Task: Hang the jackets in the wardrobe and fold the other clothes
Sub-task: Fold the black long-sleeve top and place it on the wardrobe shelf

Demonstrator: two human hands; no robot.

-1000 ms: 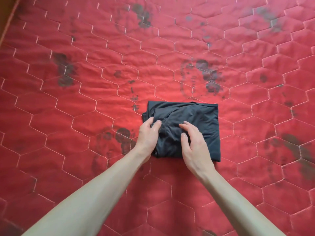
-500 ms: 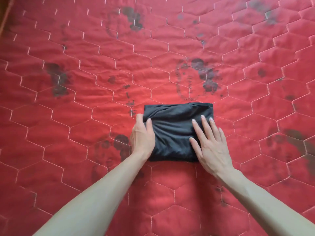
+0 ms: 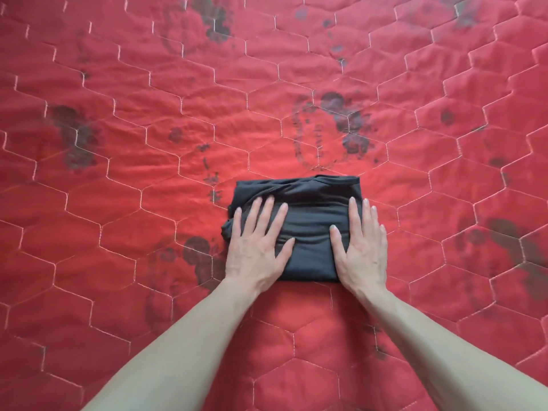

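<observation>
Both hands laid flat, palms down, side by side.

The left hand (image 3: 257, 247) lies with its fingers (image 3: 268, 212) straight and slightly fanned, pointing away and a little to the right, the thumb spread out toward the other hand. The right hand (image 3: 362, 250) mirrors it just to the right, fingers (image 3: 354, 215) straight and close together, pointing to the far side, thumb angled inward. A gap stays between the two thumbs; the hands do not touch. Both bare forearms reach in from the near edge, converging as they run forward, wrists straight and low.
</observation>
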